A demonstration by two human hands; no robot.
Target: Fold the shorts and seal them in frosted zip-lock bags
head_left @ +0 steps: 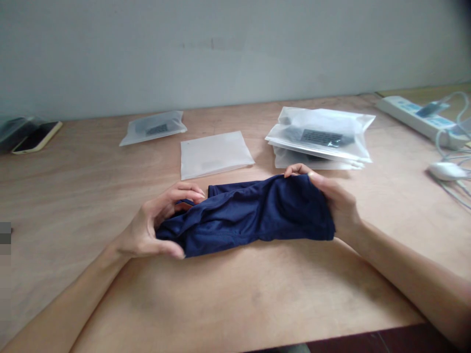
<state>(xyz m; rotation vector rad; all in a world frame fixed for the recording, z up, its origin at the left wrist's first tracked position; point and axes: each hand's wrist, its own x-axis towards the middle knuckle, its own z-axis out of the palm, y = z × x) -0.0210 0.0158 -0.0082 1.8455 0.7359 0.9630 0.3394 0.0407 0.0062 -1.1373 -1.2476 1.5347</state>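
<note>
A navy blue folded cloth garment (253,211) is stretched sideways between my hands, above the wooden table; its exact kind does not show. My left hand (150,225) curls round its left end, thumb below and fingers above. At the upper right edge, my right hand (331,196) pinches the fabric between thumb and fingers. Part of the fabric sticks out as a flap behind the main fold. Just beyond the garment lies a flat, frosted white plastic bag (217,154).
Several frosted bags (324,132) with dark contents and black labels are stacked behind my right hand. Another labelled bag (154,128) lies at the back left. A phone (37,137) rests far left. On the right are a power strip (419,120) and a white charger (447,170) with cables.
</note>
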